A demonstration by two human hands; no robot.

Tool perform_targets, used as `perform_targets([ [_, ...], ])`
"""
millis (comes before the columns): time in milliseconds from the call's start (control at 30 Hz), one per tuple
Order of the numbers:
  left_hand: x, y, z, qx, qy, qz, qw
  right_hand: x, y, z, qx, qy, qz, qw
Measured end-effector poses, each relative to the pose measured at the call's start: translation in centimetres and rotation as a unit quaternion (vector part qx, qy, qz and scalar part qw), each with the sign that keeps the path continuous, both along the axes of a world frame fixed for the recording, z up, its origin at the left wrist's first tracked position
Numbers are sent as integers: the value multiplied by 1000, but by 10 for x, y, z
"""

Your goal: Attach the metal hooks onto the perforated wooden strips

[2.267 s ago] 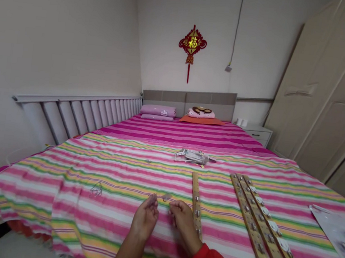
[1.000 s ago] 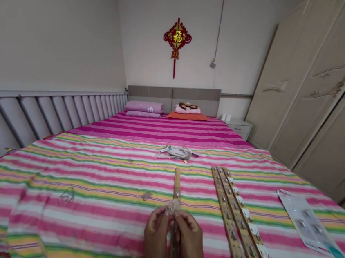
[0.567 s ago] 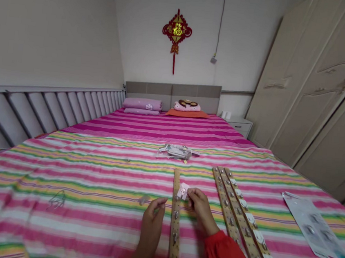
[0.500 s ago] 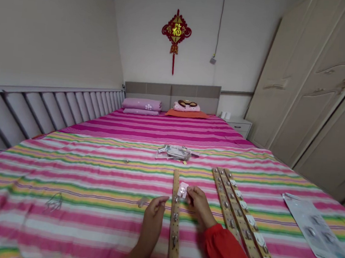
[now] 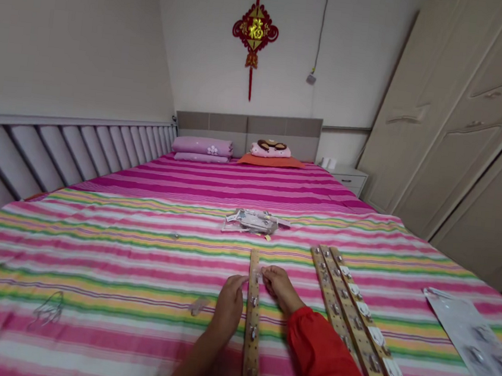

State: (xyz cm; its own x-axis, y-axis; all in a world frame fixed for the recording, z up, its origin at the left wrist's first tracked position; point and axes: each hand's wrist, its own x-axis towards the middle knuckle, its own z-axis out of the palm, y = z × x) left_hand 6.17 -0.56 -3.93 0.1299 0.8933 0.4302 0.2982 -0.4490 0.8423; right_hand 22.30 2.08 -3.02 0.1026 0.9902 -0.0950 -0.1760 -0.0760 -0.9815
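I am pinching a small clear piece [image 5: 258,274] in the fingers of the right hand [image 5: 280,285], and I am keeping it over the far part of a wooden strip [image 5: 253,317]; over my feed I cannot tell whether it is touching the wood. The strip is running from 6 o'clock up toward 12, and metal hooks [image 5: 253,333] are sitting along its nearer part. Taking the clear piece as the centre of the dial, the left hand [image 5: 228,305] is resting at 8 o'clock, its fingers curling loosely and their tips ending just beside the strip. I am not making out whether they are gripping anything.

Toward 4 o'clock, three more wooden strips [image 5: 350,308] are lying side by side, with white discs [image 5: 376,336] showing along the outermost one. Well apart, near 3 o'clock, a blister pack [image 5: 470,345] is lying flat. At 12 o'clock I am seeing a heaped plastic packet [image 5: 254,221]. A loose clear scrap [image 5: 198,306] is lying at 8 o'clock, and farther out, between 8 and 9, a thin tangle [image 5: 48,309] is lying on the striped sheet [image 5: 124,288]. Red sleeves [image 5: 327,357] are covering the forearms partly.
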Motion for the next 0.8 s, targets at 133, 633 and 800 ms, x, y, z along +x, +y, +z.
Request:
perform_targets([
  [133, 4, 2, -2, 7, 25, 6, 1000, -1, 5, -7, 5, -5, -3, 1000],
  [633, 11, 4, -3, -45, 101, 17, 994, -4, 15, -26, 39, -54, -53, 996],
  [800, 11, 3, -1, -54, 99, 22, 993, -4, 14, -27, 48, -78, -71, 993],
])
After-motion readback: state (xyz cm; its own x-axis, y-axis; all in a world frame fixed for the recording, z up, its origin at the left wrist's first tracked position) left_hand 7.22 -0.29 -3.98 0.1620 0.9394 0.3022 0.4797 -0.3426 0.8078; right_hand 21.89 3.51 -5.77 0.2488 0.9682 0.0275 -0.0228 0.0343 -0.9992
